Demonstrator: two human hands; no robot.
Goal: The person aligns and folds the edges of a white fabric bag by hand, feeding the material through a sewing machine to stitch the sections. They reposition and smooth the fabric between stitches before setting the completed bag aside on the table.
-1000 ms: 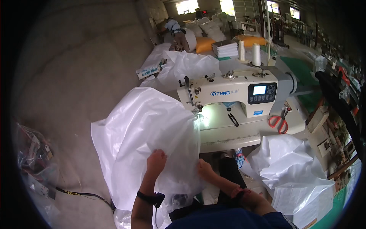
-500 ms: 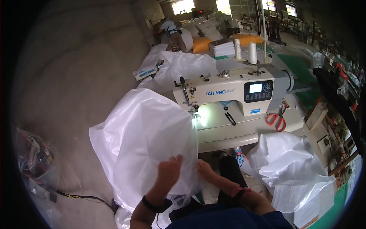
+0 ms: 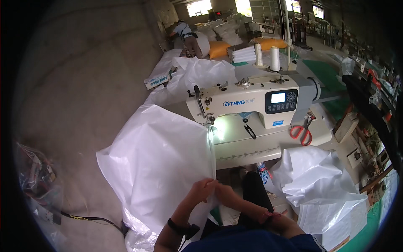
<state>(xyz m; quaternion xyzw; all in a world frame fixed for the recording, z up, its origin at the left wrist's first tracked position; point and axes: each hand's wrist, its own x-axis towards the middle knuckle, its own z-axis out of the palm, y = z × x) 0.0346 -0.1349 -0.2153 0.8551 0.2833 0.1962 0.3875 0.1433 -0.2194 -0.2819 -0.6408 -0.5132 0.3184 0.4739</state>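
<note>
Left hand: closed on the edge of the white sheet.
Right hand: pinched on the same edge, touching the left.
Sheet: draped left of the hands, up to the sewing machine.
Advice: the edge was best kept taut and square.
Table: pale, scissors far right.
Room: concrete workshop floor.

Both hands, the left hand and right hand, pinch the near edge of a white plastic sheet draped off the counter below a white sewing machine; red scissors lie nearby.
</note>
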